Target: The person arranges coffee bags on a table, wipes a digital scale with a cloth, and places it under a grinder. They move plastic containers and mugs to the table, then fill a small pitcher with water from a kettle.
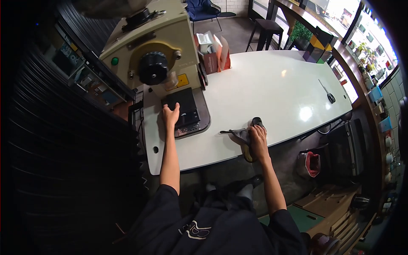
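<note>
My left hand (171, 114) grips the left edge of a flat black scale (185, 103), with the thumb over its top. The scale lies on the dark base (204, 111) of a large beige machine (165, 38) with a black knob (153, 68). Near the table's front edge, my right hand (258, 137) is closed around something dark that I cannot make out. A black round-ended piece (256, 122) shows beyond its fingers. Beside them lies a crumpled grey item (241, 134) with a thin dark strip, and a yellowish curved piece (247, 154) hangs at the edge.
The white table (272, 89) extends to the right. Scissors (327, 92) lie near its far right end. A box with papers (211, 54) stands behind the machine, and a dark patterned box (319, 46) at the back right. A lined bin (311, 164) stands on the floor.
</note>
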Demonstrator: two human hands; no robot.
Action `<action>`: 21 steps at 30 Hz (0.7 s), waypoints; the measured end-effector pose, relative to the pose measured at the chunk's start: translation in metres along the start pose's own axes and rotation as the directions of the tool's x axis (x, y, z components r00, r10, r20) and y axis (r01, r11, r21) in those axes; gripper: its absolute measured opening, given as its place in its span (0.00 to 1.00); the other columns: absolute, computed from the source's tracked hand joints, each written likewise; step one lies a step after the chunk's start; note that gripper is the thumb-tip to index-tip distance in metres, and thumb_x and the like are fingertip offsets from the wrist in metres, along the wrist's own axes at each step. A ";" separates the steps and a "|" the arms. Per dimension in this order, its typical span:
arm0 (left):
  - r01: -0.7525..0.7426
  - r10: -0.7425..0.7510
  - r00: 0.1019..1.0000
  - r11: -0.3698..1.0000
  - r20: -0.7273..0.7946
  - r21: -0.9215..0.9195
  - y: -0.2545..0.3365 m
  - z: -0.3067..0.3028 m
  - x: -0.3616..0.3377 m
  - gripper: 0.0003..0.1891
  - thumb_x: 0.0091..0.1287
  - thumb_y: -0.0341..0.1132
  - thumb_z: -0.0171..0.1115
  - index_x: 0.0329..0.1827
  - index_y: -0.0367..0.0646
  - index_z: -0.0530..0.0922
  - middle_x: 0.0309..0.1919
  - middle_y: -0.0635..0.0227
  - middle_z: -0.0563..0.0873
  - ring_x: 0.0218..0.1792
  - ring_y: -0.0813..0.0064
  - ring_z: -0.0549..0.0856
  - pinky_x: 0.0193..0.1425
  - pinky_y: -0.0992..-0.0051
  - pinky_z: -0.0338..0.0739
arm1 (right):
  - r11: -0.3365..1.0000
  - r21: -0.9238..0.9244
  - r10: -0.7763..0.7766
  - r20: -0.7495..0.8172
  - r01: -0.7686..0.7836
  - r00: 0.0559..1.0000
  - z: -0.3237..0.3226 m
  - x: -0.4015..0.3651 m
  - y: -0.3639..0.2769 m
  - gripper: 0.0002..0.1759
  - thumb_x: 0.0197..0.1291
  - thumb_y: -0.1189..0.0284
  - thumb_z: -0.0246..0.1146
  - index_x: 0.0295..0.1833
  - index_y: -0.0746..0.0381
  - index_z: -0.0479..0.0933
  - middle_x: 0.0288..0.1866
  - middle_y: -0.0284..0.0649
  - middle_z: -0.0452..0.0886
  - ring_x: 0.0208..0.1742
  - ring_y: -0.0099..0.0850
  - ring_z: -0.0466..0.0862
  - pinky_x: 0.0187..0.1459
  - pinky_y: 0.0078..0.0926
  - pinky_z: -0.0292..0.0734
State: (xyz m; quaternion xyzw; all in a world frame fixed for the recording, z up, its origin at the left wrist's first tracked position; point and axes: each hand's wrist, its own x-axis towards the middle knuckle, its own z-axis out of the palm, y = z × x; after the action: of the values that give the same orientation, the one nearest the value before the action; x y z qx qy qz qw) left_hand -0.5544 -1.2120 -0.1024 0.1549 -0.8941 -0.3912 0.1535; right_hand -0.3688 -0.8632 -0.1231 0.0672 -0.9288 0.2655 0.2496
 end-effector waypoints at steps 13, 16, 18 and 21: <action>-0.309 0.624 0.555 0.768 0.549 -0.561 0.219 0.090 -0.236 0.29 0.64 0.44 0.67 0.63 0.36 0.71 0.55 0.53 0.78 0.57 0.58 0.78 0.63 0.66 0.71 | 0.779 0.573 0.404 -0.148 -0.255 0.903 -0.115 0.012 0.088 0.18 0.68 0.77 0.54 0.63 0.67 0.69 0.54 0.53 0.79 0.56 0.45 0.80 0.57 0.35 0.74; -0.456 0.769 0.362 0.639 0.526 -0.620 0.261 0.155 -0.297 0.29 0.63 0.43 0.67 0.64 0.39 0.71 0.54 0.54 0.79 0.54 0.62 0.80 0.61 0.67 0.73 | 0.666 0.697 0.481 -0.131 -0.265 0.867 -0.161 -0.001 0.114 0.20 0.72 0.75 0.51 0.67 0.67 0.66 0.54 0.49 0.78 0.55 0.33 0.80 0.56 0.28 0.73; -0.366 0.735 0.298 0.677 0.609 -0.638 0.301 0.192 -0.324 0.26 0.65 0.42 0.66 0.62 0.39 0.72 0.52 0.53 0.80 0.53 0.61 0.81 0.59 0.67 0.74 | 0.724 0.662 0.483 -0.285 -0.195 0.828 -0.205 -0.021 0.157 0.21 0.72 0.75 0.51 0.68 0.68 0.65 0.55 0.46 0.78 0.54 0.28 0.78 0.55 0.25 0.73; -0.345 0.746 0.244 0.664 0.620 -0.663 0.331 0.229 -0.342 0.21 0.66 0.39 0.65 0.59 0.40 0.74 0.46 0.55 0.82 0.49 0.58 0.82 0.56 0.67 0.74 | 0.613 0.755 0.623 -0.281 -0.233 0.730 -0.268 -0.040 0.179 0.22 0.71 0.75 0.51 0.69 0.67 0.65 0.60 0.43 0.75 0.58 0.25 0.75 0.57 0.22 0.71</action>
State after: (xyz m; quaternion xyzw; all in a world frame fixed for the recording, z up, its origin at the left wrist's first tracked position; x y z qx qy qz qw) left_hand -0.3878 -0.7129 -0.0554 -0.4280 -0.7358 -0.5001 -0.1592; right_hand -0.2653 -0.5701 -0.0283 -0.1556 -0.6492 0.6440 0.3737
